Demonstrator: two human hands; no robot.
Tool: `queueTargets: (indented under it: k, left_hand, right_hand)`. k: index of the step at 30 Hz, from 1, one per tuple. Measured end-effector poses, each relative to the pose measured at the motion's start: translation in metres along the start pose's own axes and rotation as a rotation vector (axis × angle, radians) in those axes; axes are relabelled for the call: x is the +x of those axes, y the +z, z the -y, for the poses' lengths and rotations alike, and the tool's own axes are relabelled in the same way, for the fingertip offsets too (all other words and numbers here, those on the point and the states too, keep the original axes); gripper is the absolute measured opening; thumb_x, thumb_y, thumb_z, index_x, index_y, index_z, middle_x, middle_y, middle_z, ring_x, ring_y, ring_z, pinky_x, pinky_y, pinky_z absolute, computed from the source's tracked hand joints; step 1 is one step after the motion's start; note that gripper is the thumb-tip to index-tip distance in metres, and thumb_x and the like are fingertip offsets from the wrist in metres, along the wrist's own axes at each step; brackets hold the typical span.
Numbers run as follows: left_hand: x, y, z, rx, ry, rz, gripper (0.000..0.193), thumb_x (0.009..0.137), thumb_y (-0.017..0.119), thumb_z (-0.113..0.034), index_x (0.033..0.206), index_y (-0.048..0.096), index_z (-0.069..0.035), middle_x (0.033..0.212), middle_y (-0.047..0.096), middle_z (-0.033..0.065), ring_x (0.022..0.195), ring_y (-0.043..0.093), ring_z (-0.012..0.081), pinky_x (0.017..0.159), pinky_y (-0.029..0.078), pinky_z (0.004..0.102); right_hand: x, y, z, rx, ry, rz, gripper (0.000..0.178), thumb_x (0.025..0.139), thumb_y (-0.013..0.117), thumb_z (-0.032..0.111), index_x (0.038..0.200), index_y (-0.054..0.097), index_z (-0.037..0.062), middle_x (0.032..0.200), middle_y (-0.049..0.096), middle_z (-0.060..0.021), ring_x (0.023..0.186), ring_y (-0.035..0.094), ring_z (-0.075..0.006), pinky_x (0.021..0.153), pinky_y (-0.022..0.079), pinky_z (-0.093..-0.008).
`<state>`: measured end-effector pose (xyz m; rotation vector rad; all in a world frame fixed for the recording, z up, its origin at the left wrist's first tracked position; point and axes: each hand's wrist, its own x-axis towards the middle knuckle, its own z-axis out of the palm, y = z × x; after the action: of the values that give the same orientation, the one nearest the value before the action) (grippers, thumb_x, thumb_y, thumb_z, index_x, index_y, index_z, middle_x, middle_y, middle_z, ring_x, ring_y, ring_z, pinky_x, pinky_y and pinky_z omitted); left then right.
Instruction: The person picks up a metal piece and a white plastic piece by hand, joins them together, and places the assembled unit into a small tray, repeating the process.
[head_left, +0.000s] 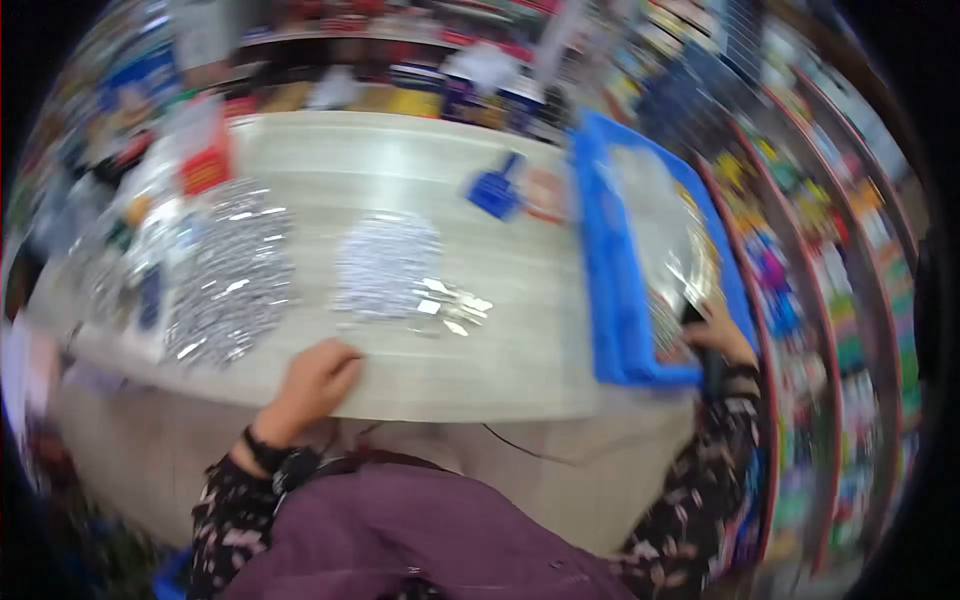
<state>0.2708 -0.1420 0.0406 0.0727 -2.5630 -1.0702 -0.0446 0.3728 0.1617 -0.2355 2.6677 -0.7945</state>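
My left hand (318, 385) rests at the table's near edge, its fingers curled in, with nothing showing in them. At the near end of the blue tray (605, 300) on the right, my right hand (725, 335) is closed around a black object (712, 375), its kind blurred; a dark end shows past the fingers. Inside that tray lie clear plastic bags (650, 200). A heap of small white pieces (388, 265) sits mid-table, and several shiny flat pieces (455, 305) lie beside it. Left of them spreads a large pile of silvery pieces (230, 275).
A small blue dustpan-shaped scoop (495, 190) lies toward the back of the pale table (530, 350), beside an orange-and-white patch. Clear bags and a red-and-white packet (205, 165) crowd the left end. Stocked shelves (820, 250) stand close on the right.
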Motion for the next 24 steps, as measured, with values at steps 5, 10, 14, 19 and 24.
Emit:
queueTargets:
  k: [5,10,14,19,24]
  left_hand:
    - [-0.007,0.015,0.017,-0.050,0.044,0.009,0.013,0.081,0.056,-0.019,0.087,0.059,-0.007,0.083,0.059,0.0123,0.077,0.058,0.0326,0.065,0.046,0.0391]
    - [-0.012,0.009,0.010,-0.045,0.038,0.001,0.012,0.083,0.056,-0.019,0.088,0.059,-0.008,0.083,0.059,0.0098,0.078,0.058,0.0299,0.066,0.046,0.0377]
    - [-0.011,0.013,0.002,-0.066,0.066,-0.008,0.013,0.084,0.055,-0.019,0.087,0.058,-0.008,0.083,0.059,0.0096,0.078,0.058,0.0298,0.067,0.046,0.0387]
    - [-0.008,0.011,0.002,-0.062,0.076,-0.021,0.014,0.084,0.053,-0.020,0.086,0.058,-0.007,0.082,0.059,0.0096,0.078,0.057,0.0303,0.067,0.046,0.0394]
    - [-0.010,0.010,0.004,-0.048,0.070,-0.008,0.015,0.084,0.053,-0.021,0.086,0.058,-0.007,0.082,0.059,0.0098,0.078,0.057,0.0303,0.067,0.046,0.0396]
  right_hand:
    - [-0.010,0.015,0.021,0.660,0.230,0.253,0.072,0.054,0.065,-0.021,0.119,0.039,-0.0045,0.108,0.053,-0.0280,0.085,0.059,-0.0447,0.070,0.052,-0.0578]
    - [0.030,-0.023,-0.049,-0.655,-0.180,0.035,0.083,0.057,0.082,0.033,0.126,0.046,0.0045,0.126,0.048,-0.0173,0.117,0.045,-0.0297,0.095,0.039,-0.0389]
    - [0.035,-0.020,-0.028,-0.431,0.007,0.149,0.079,0.056,0.082,0.031,0.121,0.050,0.0005,0.118,0.055,-0.0181,0.106,0.053,-0.0312,0.088,0.044,-0.0380]
    - [0.040,-0.026,-0.040,-0.461,-0.220,0.127,0.065,0.056,0.083,0.028,0.108,0.057,-0.0020,0.100,0.062,-0.0162,0.092,0.059,-0.0278,0.079,0.047,-0.0364]
    - [0.017,-0.022,-0.030,-0.295,-0.308,-0.118,0.058,0.060,0.081,0.025,0.105,0.056,-0.0032,0.095,0.062,-0.0135,0.086,0.060,-0.0241,0.077,0.047,-0.0348]
